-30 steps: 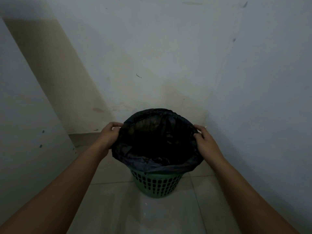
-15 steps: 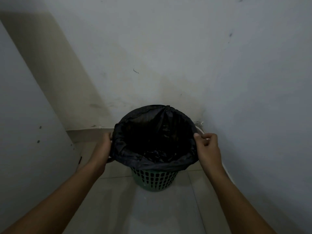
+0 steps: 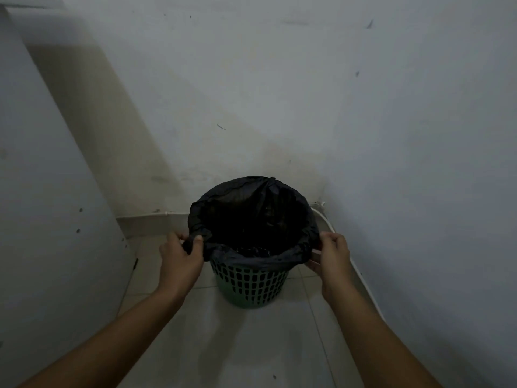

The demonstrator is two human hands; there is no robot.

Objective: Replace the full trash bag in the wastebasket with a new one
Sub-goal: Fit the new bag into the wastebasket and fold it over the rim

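The left hand [image 3: 180, 261] has its grip clenched on a bunched fold of the thin black plastic trash bag [image 3: 253, 219] at the left side of the rim, thumb on top and fingers curled beneath the gathered film. The bag lines the round green plastic wastebasket with slotted lattice walls [image 3: 250, 284], which stands upright on the pale tiled floor [image 3: 251, 345] in a corner between two whitish walls; the bag's edge is folded over the basket's lip all the way round. Its inside is too dark to tell how full it is, though some crumpled contents show near the front. At the right side of the rim the right hand [image 3: 331, 259] pinches the folded-over edge, its grip closed on the film as well.

The film looks soft, limp and a little slick, so it will stretch and slide, not hold a shape; a thin pinch could tear it or slip. The safer hold is probably a thick gather of the cuff on opposite sides, as both hands have now, pulled upward evenly so the load hangs centred. The basket seems light and may rise with the bag if the contents jam, so it may need a foot or hand to steady it

A thin white cable [image 3: 349, 264] runs along the floor by the right wall, close behind the right hand
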